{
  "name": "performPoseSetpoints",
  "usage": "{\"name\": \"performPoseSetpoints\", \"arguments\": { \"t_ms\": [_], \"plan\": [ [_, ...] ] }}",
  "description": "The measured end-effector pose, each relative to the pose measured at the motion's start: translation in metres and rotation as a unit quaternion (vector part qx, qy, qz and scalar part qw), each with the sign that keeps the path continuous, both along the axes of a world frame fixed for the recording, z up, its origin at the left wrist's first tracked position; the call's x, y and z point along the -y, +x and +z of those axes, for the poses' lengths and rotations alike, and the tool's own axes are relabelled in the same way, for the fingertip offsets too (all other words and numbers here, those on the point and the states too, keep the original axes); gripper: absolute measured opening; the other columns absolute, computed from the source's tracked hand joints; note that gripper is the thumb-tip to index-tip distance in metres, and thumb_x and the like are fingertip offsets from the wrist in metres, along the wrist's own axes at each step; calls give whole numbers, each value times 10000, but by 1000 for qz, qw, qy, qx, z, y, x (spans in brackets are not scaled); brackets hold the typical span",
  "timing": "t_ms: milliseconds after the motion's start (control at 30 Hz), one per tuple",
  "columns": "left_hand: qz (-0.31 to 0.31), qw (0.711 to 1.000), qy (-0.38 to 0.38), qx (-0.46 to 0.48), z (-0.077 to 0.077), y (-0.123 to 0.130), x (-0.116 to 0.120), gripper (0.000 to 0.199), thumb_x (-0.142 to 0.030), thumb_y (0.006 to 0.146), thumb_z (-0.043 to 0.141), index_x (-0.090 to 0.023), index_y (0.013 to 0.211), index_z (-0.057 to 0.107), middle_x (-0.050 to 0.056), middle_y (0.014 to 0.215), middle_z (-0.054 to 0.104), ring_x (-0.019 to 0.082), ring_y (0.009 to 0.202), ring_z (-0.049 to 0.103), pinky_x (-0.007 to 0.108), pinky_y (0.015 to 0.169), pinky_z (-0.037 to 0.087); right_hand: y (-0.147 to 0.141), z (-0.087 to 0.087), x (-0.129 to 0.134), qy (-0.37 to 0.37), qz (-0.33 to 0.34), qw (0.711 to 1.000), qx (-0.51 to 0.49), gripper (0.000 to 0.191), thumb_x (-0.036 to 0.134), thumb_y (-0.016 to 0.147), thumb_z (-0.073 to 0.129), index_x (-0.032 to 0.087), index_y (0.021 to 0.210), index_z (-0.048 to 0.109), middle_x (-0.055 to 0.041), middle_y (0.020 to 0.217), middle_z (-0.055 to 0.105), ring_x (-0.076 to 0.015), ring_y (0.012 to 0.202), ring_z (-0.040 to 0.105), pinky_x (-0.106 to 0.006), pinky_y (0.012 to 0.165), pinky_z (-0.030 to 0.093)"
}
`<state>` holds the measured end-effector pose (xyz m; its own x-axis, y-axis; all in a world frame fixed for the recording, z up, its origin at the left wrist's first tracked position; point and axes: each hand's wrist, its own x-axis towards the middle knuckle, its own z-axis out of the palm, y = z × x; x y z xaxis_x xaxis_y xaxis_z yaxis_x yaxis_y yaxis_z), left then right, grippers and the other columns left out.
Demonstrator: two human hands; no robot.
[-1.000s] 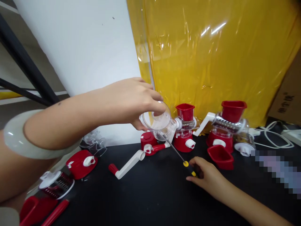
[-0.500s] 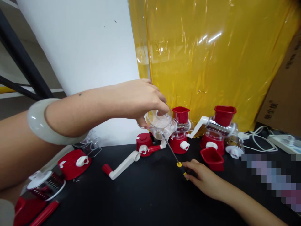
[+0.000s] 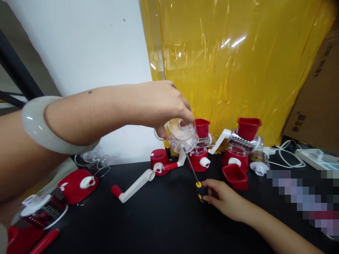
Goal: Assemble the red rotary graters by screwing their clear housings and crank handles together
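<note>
Bench: black flat bench (image 3: 164,225) carrying all parts.
Near left edge: a red plastic rod (image 3: 45,241) lies flat; just behind it a white-rimmed metal grater drum (image 3: 42,211) lies on its side.
Right hand: right hand (image 3: 225,197) rests low over the bench, fingers curled and pinching the black and yellow handle of a slim metal-shaft screwdriver (image 3: 194,176). The shaft slants up and left, its tip at the underside of the clear housing.
Crank: a white plastic crank handle with a red knob (image 3: 132,185) lies flat on the bench, left of the screwdriver.
Left side: a red rounded base with a white knob (image 3: 78,183) lies on the bench, with a clear plastic part (image 3: 92,162) just behind it.
Left hand: left hand (image 3: 159,106) is raised above the bench, fingertips closed on the rim of a clear plastic round grater housing (image 3: 182,135). A pale green bangle (image 3: 39,123) sits on that forearm.
Housing position: held in the air, above and in front of a small red base with a white lever (image 3: 160,160).
Far row: two assembled red and clear rotary graters (image 3: 202,146) (image 3: 243,144) stand upright; a loose red square hopper (image 3: 235,176) sits in front of the right one.
Rear: a yellow plastic sheet (image 3: 238,63), a white wall panel (image 3: 87,49), a brown cardboard box (image 3: 317,98) and white cables (image 3: 288,157).
</note>
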<state>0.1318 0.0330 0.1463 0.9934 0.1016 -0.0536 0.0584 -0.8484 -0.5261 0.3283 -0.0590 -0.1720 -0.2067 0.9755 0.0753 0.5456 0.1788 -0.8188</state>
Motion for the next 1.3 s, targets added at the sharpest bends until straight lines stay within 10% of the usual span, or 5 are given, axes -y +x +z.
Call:
{"name": "performPoseSetpoints", "arguments": {
  "t_ms": [267, 467, 667, 1100, 1300],
  "plan": [
    [2, 999, -23, 27, 2, 7, -2, 138, -441, 749, 747, -311, 782, 714, -34, 799, 718, 229, 876, 683, 365, 913, 408, -2, -3, 1, 20, 16, 999, -43, 436, 229, 858, 679, 209, 1280, 569, -63, 1115, 580, -117, 694, 536, -234, 607, 450],
    [16, 993, -60, 97, 2, 7, -13, 122, -418, 822, 680, -307, 796, 723, -42, 783, 703, 222, 906, 695, 362, 931, 417, -7, -2, -2, -10, -34, 999, -15, 190, 180, 823, 714, 165, 993, 632, 46, 656, 481, -127, 612, 471, -231, 569, 365],
    [34, 998, -51, 23, 4, 11, 0, 91, -348, 805, 708, -261, 830, 721, -27, 832, 702, 231, 998, 668, 390, 1024, 361, -8, -7, -1, 28, -2, 996, -84, 474, 269, 843, 693, 197, 1296, 573, 25, 808, 478, -121, 638, 459, -229, 571, 373],
    [60, 993, 71, -71, 9, 25, 19, 250, -330, 682, 820, -271, 905, 722, -25, 921, 726, 237, 987, 654, 382, 1027, 338, -10, -7, -6, 53, 9, 989, -135, 413, 279, 863, 666, 219, 1268, 610, -8, 901, 576, -98, 599, 391, -230, 551, 335],
    [54, 994, 64, -72, 10, 27, 21, 324, -255, 608, 850, -271, 905, 721, -31, 928, 733, 221, 929, 645, 374, 1006, 339, -13, -10, -9, -3, -46, 989, -142, 318, 269, 760, 797, 187, 993, 598, 96, 591, 396, -87, 525, 358, -202, 499, 293]
  ]
}}
